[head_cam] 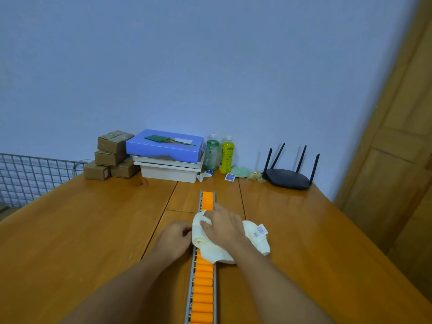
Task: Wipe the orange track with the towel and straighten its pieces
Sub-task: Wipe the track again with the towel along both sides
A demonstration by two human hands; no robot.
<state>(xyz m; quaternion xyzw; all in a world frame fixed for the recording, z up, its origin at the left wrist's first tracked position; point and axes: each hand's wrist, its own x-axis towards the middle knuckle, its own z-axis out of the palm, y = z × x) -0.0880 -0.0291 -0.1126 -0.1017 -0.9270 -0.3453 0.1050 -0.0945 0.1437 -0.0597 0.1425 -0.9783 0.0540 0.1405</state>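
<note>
The orange track, a row of orange rollers in a grey metal rail, runs down the middle of the wooden table from the near edge toward the far side. A pale yellow towel with a white tag lies bunched over the track's middle. My right hand presses down on the towel and grips it. My left hand rests curled on the table just left of the rail, its fingertips at the towel's left edge. The track under the towel is hidden.
At the far edge stand several brown cardboard boxes, a blue box on stacked white trays, two drink bottles and a black router. A wire grid is at the left, a wooden door at the right.
</note>
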